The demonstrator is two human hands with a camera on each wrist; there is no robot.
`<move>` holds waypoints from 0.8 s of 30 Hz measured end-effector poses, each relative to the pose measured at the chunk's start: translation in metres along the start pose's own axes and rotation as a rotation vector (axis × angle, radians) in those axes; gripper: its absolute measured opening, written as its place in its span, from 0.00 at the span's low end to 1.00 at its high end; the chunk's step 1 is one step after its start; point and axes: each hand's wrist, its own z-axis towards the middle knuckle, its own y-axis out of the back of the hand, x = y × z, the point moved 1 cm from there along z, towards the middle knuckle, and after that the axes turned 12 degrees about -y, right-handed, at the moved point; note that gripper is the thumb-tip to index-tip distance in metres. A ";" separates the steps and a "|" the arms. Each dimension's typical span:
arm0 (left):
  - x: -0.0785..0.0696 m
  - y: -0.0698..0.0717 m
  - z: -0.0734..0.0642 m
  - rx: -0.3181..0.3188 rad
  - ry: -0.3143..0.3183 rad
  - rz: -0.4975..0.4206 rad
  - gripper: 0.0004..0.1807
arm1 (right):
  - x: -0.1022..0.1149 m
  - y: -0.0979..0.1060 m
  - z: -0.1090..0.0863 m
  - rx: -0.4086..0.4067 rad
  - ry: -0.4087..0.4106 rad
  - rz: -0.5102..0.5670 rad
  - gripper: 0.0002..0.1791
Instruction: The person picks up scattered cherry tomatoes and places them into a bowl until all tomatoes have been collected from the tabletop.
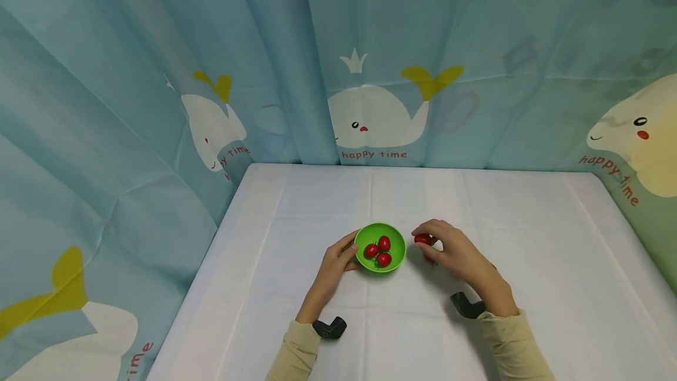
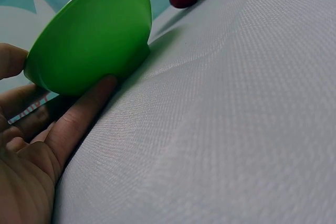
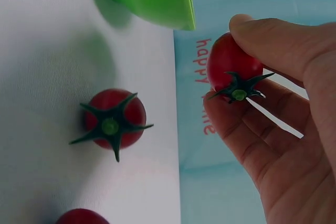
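pinch — right hand (image 1: 456,250), tomato (image 3: 231,62) seemingly aloft

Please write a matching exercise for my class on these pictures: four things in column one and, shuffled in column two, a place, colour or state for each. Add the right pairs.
Column one
1. Left grip
2. Right grip
3. Bowl
4. Cloth

Column two
A. Pinches a red tomato
B. White, spread under everything else here
C. Holds the side of the green container
D. Green, with three tomatoes inside

Right pairs: 1-C, 2-A, 3-D, 4-B
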 end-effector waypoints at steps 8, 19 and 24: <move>-0.002 0.000 -0.001 0.000 0.001 0.006 0.28 | 0.005 -0.008 0.001 -0.012 0.056 0.039 0.15; -0.002 -0.001 -0.001 -0.001 -0.003 0.008 0.28 | 0.013 -0.017 0.003 0.009 0.074 0.071 0.14; -0.002 0.000 0.000 0.000 -0.005 0.018 0.28 | 0.014 -0.022 0.004 0.007 0.088 0.075 0.15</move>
